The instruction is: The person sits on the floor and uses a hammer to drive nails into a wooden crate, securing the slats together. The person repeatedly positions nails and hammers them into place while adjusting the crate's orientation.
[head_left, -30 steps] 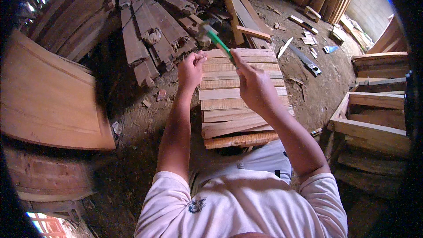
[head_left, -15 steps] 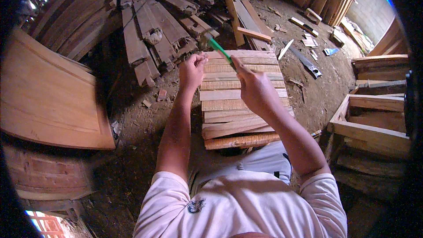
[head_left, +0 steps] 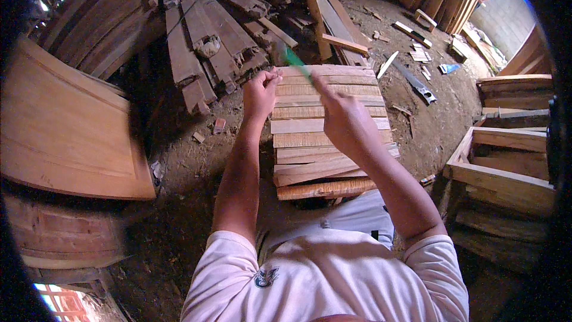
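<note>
Far to the left of the left fingers I see a large wooden panel [head_left: 71, 131], its outer edge swallowed by the dark rim of my fisheye view. Nearer, just beyond and left of those same fingers, a pile of rough planks [head_left: 199, 42] fans over the dirt floor [head_left: 179, 185], its far ends sinking into shadow. The left hand [head_left: 259, 96] sits at the far left corner of the slats, fingers drawn together in a pinch; anything caught between the tips is too small for me to make out. Just right of those tips hangs the green-handled hammer [head_left: 293, 58], so smeared by motion that I cannot tell whether its head touches wood. Below and between both sets of fingers lie the slats [head_left: 304, 125], side by side in a row, partly covered by the right forearm; what bears them is mostly hidden from me. The right hand [head_left: 348, 118] has its fingers wrapped around the hammer's handle, the grip end lost inside the fist. Right of those fingers, well apart, a handsaw [head_left: 414, 82] lies on the floor. Farther right and nearer the body, a wooden frame [head_left: 494, 173] runs into the dark rim, cut off there.
</note>
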A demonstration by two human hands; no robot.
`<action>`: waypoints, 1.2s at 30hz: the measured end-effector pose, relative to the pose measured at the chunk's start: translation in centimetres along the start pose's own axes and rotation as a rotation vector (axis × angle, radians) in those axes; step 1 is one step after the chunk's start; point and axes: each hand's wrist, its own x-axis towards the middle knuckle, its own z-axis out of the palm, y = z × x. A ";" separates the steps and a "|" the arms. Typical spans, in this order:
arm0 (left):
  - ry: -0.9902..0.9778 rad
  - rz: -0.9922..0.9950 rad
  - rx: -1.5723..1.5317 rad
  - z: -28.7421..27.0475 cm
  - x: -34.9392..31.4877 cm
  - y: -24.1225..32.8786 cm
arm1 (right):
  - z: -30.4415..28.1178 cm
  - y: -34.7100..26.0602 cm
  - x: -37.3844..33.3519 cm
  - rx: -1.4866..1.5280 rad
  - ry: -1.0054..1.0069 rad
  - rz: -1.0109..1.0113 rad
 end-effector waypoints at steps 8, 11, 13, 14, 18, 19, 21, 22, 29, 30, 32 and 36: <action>-0.067 -0.122 -0.143 -0.6 -0.5 0.3 | -0.5 -0.4 -1.2 0.161 0.205 -0.042; -0.089 -0.030 -0.305 -0.9 -0.5 -1.1 | 0.2 0.0 -1.7 0.159 0.144 -0.035; -0.105 -0.029 -0.284 -1.0 -0.7 -1.0 | 0.4 0.0 -1.9 0.130 0.096 0.036; -0.096 -0.013 -0.208 -1.0 -0.7 -0.9 | 0.6 0.1 -1.9 0.121 0.080 0.047; -0.087 -0.136 -0.229 -1.2 0.1 -1.9 | 1.6 0.6 -2.0 0.128 0.080 0.048; -0.092 -0.218 -0.317 -1.3 0.2 -2.2 | 1.6 0.6 -1.9 0.119 0.066 0.060; -0.021 -0.123 -0.378 -0.6 0.0 -2.3 | 1.2 0.2 -1.7 0.100 0.040 0.086; 0.013 -0.076 -0.408 -0.3 -0.1 -2.0 | 1.3 0.4 -1.7 0.090 0.046 0.069; -0.227 -0.336 -0.381 0.5 -1.4 -3.9 | 0.1 -0.3 -1.0 0.070 0.147 0.000; -0.245 -0.290 -0.321 0.3 -1.7 -3.9 | 0.0 -0.6 -0.9 0.082 0.179 -0.034; -0.255 -0.067 -0.065 0.3 -2.1 -5.9 | 0.6 -0.6 -0.9 0.023 0.145 -0.022; -0.175 -0.096 -0.175 2.9 -1.5 -6.8 | 0.1 0.9 -0.8 -0.058 -0.036 0.041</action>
